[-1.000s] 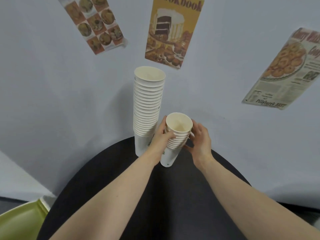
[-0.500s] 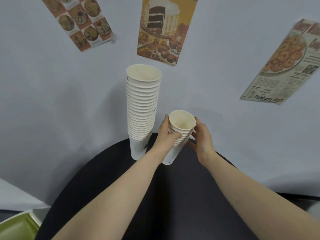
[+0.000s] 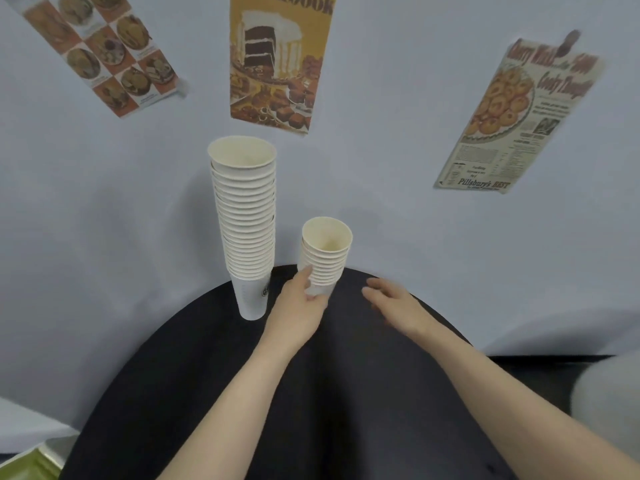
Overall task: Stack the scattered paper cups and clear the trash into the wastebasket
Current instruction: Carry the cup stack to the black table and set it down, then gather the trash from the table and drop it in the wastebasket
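The tall stack of cups [image 3: 245, 216] and the short stack [image 3: 325, 255] stand near each other at the far edge of the round black table [image 3: 346, 393], with a narrow gap between them. The left hand [image 3: 298, 308] fills the near end of that gap, fingers curled on the short stack's base. The right hand [image 3: 398, 306] hovers apart, to the right of the short stack. The wall [image 3: 104, 220] rises close behind both stacks. The near tabletop lies open between the forearms.
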A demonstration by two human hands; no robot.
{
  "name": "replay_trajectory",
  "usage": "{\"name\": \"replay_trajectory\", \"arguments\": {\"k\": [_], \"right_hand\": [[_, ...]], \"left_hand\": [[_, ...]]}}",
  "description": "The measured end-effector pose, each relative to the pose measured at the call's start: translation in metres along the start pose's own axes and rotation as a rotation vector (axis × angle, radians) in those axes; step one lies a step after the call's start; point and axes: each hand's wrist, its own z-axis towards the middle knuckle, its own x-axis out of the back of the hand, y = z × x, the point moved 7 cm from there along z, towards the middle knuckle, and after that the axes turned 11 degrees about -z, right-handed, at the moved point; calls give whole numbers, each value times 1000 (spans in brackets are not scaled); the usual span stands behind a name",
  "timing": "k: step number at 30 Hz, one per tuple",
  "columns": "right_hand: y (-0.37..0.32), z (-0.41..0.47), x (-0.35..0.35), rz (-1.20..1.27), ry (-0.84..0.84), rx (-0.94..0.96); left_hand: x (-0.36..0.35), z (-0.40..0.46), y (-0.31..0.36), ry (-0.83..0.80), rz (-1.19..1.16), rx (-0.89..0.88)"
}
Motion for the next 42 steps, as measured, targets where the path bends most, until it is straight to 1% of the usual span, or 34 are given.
{"name": "replay_trajectory", "arguments": {"k": [2,3,4,5,7,9,13,17,20,26,32,36,42], "right_hand": [[15,-26,2,-465,-167,37],[23,-42,6,-651,-224,31],[31,-61,12,-760,-259,8],[36,-80,19,-788,-271,-16],[41,-122,33,-713,-246,-22],[50,-163,43,-679,-219,-20],[92,-241,66,-670,-135,-79],[153,-341,90,-607,-14,-146],[212,-442,102,-525,59,-223],[335,-676,110,-444,206,-512],[430,-885,87,-284,306,-783],[477,-989,68,-192,387,-934],[546,-1103,47,-32,499,-1116]], "left_hand": [[-15,-23,6,-136,326,28],[-23,-36,11,-193,534,16],[-32,-50,18,-227,720,-13],[-41,-65,25,-245,851,-54],[-63,-96,41,-275,950,-122],[-86,-127,52,-321,966,-177],[-144,-197,65,-447,1059,-364],[-218,-280,71,-553,1115,-487],[-284,-356,74,-642,1098,-594],[-421,-543,62,-910,1053,-811],[-525,-727,34,-1173,1016,-938],[-580,-819,13,-1319,1019,-1015],[-666,-917,-12,-1489,1055,-1109]]}}
